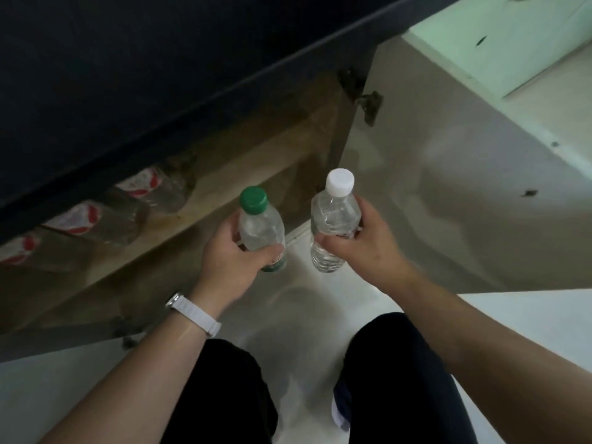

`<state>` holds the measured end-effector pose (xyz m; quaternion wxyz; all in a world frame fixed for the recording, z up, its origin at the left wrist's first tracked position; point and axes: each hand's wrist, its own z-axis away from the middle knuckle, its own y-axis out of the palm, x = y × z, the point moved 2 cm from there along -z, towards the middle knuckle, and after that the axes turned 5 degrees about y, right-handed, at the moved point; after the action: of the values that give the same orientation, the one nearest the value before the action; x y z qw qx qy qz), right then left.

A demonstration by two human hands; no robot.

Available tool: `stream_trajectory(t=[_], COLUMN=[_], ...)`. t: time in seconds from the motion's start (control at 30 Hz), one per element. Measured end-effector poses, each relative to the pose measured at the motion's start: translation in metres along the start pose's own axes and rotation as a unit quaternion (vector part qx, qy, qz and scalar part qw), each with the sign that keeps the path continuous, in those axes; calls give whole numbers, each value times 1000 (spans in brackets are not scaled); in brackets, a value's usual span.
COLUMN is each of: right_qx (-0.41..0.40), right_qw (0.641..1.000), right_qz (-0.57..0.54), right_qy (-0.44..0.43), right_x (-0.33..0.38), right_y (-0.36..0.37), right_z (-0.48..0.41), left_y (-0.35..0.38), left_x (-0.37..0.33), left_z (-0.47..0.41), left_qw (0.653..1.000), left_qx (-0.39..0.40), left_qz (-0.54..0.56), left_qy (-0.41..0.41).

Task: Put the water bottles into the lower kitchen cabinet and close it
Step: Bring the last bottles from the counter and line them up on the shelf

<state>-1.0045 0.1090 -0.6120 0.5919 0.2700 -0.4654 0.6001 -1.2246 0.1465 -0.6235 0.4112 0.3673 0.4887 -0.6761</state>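
Your left hand (229,251) has its grip closed around the green-capped bottle (261,230), and your right hand (362,240) grips the white-capped bottle (333,225); both are upright, just outside the front edge of the open lower cabinet (224,174). Three red-labelled bottles (105,219) already lie along the cabinet floor's left side. Judging from this, these two remain to be placed, then the door (432,155) closed.
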Motion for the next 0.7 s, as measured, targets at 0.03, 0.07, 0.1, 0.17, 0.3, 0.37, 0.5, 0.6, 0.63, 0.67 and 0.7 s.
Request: stream_trajectory(t=[0.03, 0.07, 0.1, 0.17, 0.3, 0.37, 0.5, 0.6, 0.63, 0.67, 0.7], right_qx=[-1, -2, -1, 0, -2, -6, 0, 5, 6, 5, 3], right_qw=[1000, 1000, 1000, 999, 995, 992, 987, 983, 982, 980, 979], right_qz=[-3, -6, -10, -16, -28, -33, -45, -53, -52, -53, -57], right_qy=[-10, -19, -28, -52, -101, -121, -154, -176, -183, -190, -197], right_x=[-13, -25, -37, -58, -88, -96, -99, -85, -77, -70, -62], right_y=[3, 7, 10, 15, 25, 29, 34, 33, 32, 31, 30], right_z=[-12, -24, -35, -58, -101, -117, -139, -144, -144, -143, -144], left_y=[6, 12, 17, 26, 42, 46, 47, 41, 38, 35, 33], left_x=[11, 22, 32, 48, 75, 83, 82, 71, 65, 57, 50], left_z=[-8, -16, -24, -38, -66, -79, -98, -108, -110, -111, -113], left_qw=[1000, 1000, 1000, 999, 996, 994, 991, 987, 985, 982, 979], left_qx=[-3, -9, -15, -22, -15, -20, -19, -22, -24, -25, -25], left_qz=[4, 8, 14, 33, 48, 52, 57, 78, 89, 98, 106], left_qy=[9, 14, 17, 27, 71, 92, 121, 139, 148, 158, 170])
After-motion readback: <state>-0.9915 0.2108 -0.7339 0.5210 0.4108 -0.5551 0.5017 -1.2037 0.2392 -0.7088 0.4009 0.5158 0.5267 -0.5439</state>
